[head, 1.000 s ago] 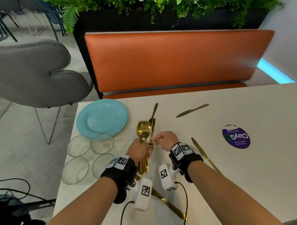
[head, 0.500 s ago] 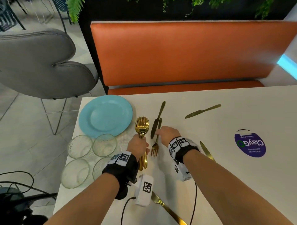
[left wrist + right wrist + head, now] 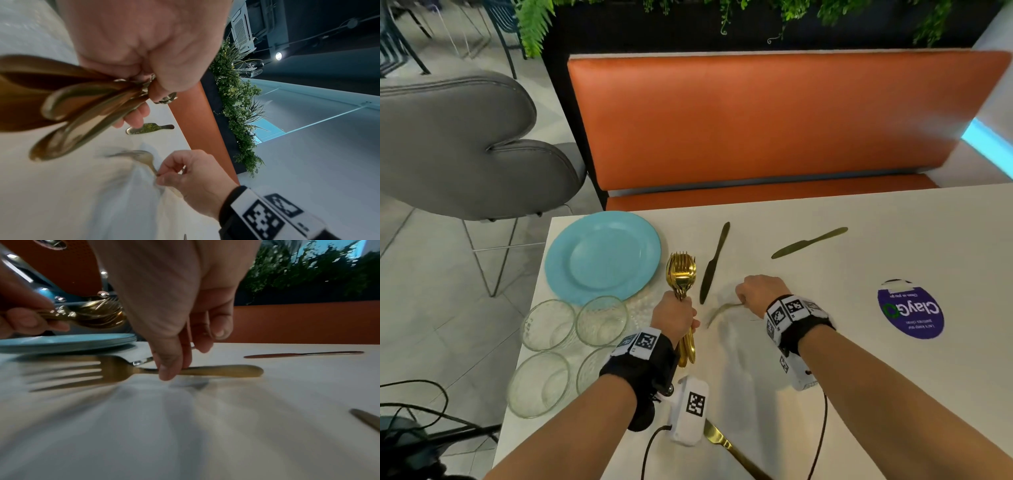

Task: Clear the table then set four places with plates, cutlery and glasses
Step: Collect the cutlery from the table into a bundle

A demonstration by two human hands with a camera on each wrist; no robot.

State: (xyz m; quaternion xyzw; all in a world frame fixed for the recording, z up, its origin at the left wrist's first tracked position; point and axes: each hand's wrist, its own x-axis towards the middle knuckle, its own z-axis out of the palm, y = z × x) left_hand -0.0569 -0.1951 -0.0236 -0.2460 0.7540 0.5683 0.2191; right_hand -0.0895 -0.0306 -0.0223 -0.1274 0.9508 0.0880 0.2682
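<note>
While the head view looks down on the bench (image 3: 825,359), the left hand (image 3: 675,317) grips a bundle of gold cutlery (image 3: 681,274) upright, just right of the stack of blue plates (image 3: 602,257). Four glasses (image 3: 549,329) stand at the near left corner. The right hand (image 3: 760,294) pinches a single fork (image 3: 722,310), blurred, low over the bench. Three knives lie spread on the surface: a dark knife (image 3: 714,263) just beside the bundle, a second knife (image 3: 810,242) farther right, and a third knife (image 3: 736,452) at the near edge.

From the left wrist view, the fingers (image 3: 135,118) are curled round the handles of the bundle (image 3: 82,104). The right hand (image 3: 195,177) holds the fork (image 3: 141,158) by its neck.

From the right wrist view, the thumb and fingers (image 3: 168,368) pinch the fork (image 3: 205,370) at mid-handle, tines left; whether it touches the bench cannot be told. The plates (image 3: 68,343) lie behind.

Judged step: distributing cutlery, one fork at a time, with no place set yet. The next move calls for releasing the fork flat at a setting, then drawing another piece from the bundle.
</note>
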